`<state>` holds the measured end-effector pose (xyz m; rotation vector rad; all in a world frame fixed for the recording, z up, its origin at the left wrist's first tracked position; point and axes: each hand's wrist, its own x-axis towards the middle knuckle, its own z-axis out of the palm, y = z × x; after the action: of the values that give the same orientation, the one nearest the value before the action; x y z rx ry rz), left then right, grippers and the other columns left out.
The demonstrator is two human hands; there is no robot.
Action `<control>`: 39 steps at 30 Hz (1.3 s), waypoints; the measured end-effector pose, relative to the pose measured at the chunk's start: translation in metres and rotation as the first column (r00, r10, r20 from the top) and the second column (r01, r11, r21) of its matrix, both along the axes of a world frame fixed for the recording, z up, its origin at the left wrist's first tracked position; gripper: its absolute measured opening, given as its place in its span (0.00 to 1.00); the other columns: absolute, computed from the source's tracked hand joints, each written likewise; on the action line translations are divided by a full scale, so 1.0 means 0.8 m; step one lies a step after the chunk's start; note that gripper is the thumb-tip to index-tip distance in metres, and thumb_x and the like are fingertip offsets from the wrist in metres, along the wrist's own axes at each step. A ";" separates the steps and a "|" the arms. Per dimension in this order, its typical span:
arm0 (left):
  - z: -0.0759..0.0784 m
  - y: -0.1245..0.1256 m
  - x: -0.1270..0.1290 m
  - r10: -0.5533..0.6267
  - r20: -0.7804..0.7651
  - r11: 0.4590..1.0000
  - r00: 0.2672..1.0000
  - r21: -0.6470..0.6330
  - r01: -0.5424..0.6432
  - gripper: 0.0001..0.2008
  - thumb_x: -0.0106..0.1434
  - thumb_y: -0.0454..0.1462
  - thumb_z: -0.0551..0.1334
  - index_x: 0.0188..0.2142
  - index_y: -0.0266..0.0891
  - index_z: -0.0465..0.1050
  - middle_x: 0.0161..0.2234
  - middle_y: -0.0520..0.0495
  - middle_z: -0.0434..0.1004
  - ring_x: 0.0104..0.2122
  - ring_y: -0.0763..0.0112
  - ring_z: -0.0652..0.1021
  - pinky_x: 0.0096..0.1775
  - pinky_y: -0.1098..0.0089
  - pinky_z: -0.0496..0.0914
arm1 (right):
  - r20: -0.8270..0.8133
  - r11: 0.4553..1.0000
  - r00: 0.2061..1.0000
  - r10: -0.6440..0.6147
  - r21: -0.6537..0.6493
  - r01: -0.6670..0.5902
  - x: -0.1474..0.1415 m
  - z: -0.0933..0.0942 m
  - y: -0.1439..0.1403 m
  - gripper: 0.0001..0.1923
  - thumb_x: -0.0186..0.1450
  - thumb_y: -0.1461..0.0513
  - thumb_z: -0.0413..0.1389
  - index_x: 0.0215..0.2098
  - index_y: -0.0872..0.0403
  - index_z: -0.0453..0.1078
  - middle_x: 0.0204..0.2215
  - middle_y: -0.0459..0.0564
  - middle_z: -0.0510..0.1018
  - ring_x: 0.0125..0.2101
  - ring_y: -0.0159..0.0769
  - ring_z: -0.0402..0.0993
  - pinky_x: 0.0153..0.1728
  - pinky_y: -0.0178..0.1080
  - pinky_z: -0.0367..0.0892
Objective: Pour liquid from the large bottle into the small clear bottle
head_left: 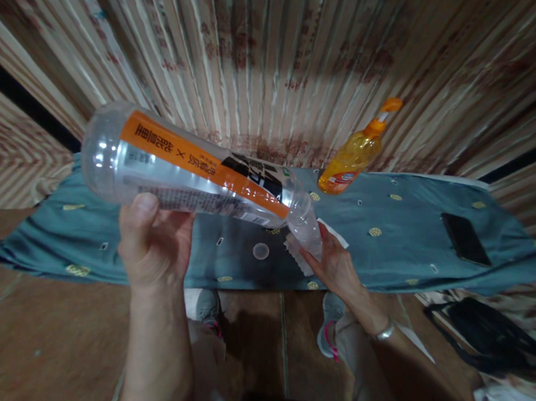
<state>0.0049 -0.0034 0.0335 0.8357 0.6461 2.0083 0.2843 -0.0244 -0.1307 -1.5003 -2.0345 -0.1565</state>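
My left hand is closed around the underside of a large clear plastic bottle with an orange and silver label. The bottle is tilted, its base up at the left and its neck lower at the right. At its mouth is a small translucent plastic container, which my right hand grips from the right side. I cannot make out any liquid in either. Below the bottle a round clear lid lies on the teal cloth. A pale scalloped-edged piece lies beside my right fingers.
An orange pump bottle with yellow-orange liquid stands at the back, against the patterned curtain. A black phone lies at the right of the cloth-covered table. On the floor at the right is a black bag.
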 end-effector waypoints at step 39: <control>0.000 0.000 0.001 0.000 -0.017 1.000 1.000 0.000 0.000 0.11 0.46 0.40 0.74 0.30 0.47 0.78 0.22 0.54 0.75 0.36 0.60 0.81 0.50 0.56 0.77 | 0.013 1.000 1.000 -0.024 -0.010 0.025 -0.002 0.005 -0.001 0.36 0.73 0.46 0.48 0.67 0.65 0.56 0.53 0.71 0.78 0.50 0.54 0.79 0.45 0.52 0.79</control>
<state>0.0057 -0.0034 0.0336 0.8531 0.6559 2.0033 0.2829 -0.0251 -0.1267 -1.5345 -2.0303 -0.1664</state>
